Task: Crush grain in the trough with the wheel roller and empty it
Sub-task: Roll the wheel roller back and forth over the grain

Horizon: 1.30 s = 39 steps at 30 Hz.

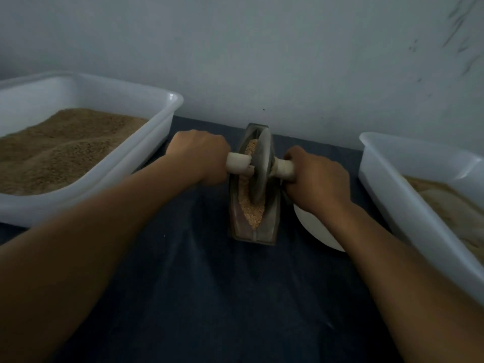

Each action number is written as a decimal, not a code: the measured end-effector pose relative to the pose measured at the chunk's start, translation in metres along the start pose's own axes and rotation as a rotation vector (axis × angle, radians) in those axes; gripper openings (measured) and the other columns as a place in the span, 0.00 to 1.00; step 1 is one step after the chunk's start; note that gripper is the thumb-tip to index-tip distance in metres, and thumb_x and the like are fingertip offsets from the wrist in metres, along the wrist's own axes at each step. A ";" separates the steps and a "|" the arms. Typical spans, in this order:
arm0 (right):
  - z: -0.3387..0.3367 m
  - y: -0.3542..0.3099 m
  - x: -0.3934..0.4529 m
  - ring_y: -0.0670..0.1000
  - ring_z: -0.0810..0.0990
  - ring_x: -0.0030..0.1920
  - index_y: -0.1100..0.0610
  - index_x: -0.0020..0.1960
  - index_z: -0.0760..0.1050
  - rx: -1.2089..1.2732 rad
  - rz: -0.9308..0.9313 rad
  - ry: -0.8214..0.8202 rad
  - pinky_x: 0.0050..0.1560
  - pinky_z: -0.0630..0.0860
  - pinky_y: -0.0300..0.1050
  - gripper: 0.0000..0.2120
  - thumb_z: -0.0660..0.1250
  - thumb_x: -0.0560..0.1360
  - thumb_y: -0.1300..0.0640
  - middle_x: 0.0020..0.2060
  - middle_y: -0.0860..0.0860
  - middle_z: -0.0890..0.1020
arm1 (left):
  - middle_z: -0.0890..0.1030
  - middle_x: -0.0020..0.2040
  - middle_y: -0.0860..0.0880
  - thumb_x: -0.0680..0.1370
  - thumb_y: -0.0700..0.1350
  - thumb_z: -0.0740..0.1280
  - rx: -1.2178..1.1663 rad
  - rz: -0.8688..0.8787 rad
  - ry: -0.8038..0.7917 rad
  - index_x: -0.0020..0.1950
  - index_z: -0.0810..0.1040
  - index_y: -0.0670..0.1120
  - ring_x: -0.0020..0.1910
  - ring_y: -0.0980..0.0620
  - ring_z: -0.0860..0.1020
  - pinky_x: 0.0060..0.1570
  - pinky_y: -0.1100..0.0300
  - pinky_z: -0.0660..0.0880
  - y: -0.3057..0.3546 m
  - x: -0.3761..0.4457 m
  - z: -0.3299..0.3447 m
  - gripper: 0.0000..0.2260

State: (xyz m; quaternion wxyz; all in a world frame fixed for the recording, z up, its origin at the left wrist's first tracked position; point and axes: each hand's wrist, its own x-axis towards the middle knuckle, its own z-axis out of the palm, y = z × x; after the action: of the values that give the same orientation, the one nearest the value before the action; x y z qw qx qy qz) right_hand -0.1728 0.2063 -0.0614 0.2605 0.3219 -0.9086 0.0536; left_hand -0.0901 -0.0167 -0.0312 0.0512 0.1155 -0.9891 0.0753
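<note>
Both hands wrapped around the pale handle of the wheel roller [259, 163], one each side of the disc. Left hand [203, 155] curled tight round the left stub of the handle, knuckles up, fingers tucked under out of sight. Right hand [315, 174] doing the same on the right stub, fist closed over it. Grey metal disc standing upright on edge down in the trough [272, 218], sitting toward the far half of it, tilted just a touch.

Trough itself a narrow boat-shaped metal thing, running straight away from the body, parked in the middle of the dark blue cloth [209, 284] and close to the wall [262, 61]. Pale coarse grain [251, 213] lying along the groove, most visible on the near side of the wheel and a bit more peeking out behind the left stub.

Off to the left, a big white plastic tub [146, 158] heaped with brownish meal. Off to the right, another white tub [392, 179] with a lighter, paler fill, only partly in shot. White plate or bowl [314, 229] tucked just beside the trough on the right, mostly hidden under the right wrist, so can't tell which. Pretty dim and a bit blurry overall
</note>
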 end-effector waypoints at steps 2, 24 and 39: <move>-0.006 -0.002 -0.006 0.53 0.79 0.38 0.48 0.57 0.74 -0.009 -0.013 0.021 0.36 0.61 0.45 0.16 0.74 0.72 0.47 0.40 0.48 0.81 | 0.79 0.44 0.52 0.69 0.62 0.71 -0.024 0.010 -0.072 0.57 0.79 0.56 0.40 0.49 0.76 0.43 0.52 0.75 -0.002 -0.005 -0.004 0.19; 0.014 0.014 0.048 0.51 0.71 0.37 0.43 0.48 0.76 -0.076 0.054 -0.239 0.30 0.58 0.41 0.12 0.71 0.68 0.41 0.38 0.46 0.76 | 0.77 0.41 0.51 0.71 0.58 0.69 -0.025 -0.010 0.013 0.53 0.79 0.54 0.39 0.48 0.75 0.40 0.52 0.71 -0.004 0.033 0.011 0.14; 0.024 0.025 0.077 0.48 0.76 0.34 0.49 0.42 0.77 -0.033 0.043 -0.448 0.30 0.65 0.40 0.12 0.70 0.70 0.40 0.36 0.47 0.79 | 0.72 0.37 0.50 0.71 0.56 0.69 0.048 0.014 0.099 0.52 0.78 0.52 0.37 0.47 0.73 0.37 0.53 0.68 -0.005 0.054 0.008 0.12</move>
State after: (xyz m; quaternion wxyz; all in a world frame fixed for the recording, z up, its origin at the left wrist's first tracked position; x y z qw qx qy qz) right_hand -0.2493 0.1772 -0.0411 0.0561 0.3020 -0.9512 -0.0288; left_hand -0.1417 -0.0342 -0.0321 0.0966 0.1057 -0.9841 0.1052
